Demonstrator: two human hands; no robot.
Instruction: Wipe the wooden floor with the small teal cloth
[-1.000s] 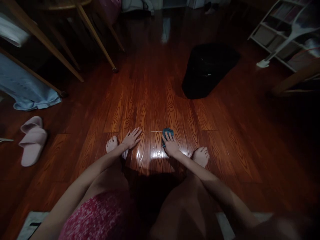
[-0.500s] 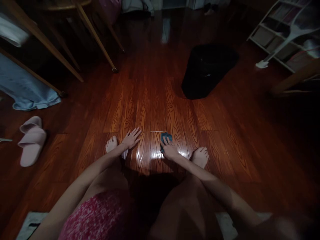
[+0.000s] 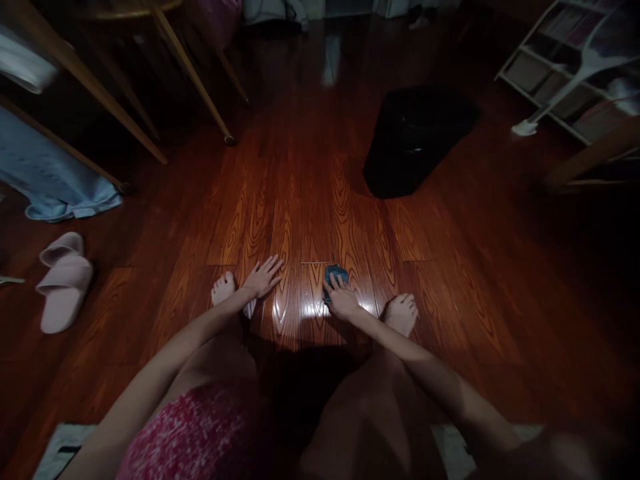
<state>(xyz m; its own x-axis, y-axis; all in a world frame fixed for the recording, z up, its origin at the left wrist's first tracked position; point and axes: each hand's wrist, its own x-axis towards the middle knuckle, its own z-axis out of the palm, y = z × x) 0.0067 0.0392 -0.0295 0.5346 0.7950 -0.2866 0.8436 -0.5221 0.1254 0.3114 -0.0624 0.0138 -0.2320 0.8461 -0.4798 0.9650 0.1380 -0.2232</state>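
Observation:
My right hand (image 3: pixel 343 299) presses a small blue cloth (image 3: pixel 338 272) against the glossy wooden floor, fingers spread over it. Part of the cloth is hidden beneath the palm. To the left, my left hand (image 3: pixel 263 278) lies flat on the boards with its fingers apart and nothing in them. A pale thing (image 3: pixel 251 307) shows just under the left wrist; what it is I cannot make out. My bare feet stand on either side of the hands.
A black bin (image 3: pixel 415 143) stands ahead to the right. Pink slippers (image 3: pixel 67 287) lie at the left, below light-blue fabric (image 3: pixel 60 180) hanging to the floor. Wooden chair legs (image 3: pixel 195 73) rise at the upper left, and a white shelf (image 3: pixel 545 73) at the upper right.
My right hand and the blue cloth have slid slightly to the right across the floor. The left hand has stayed in place.

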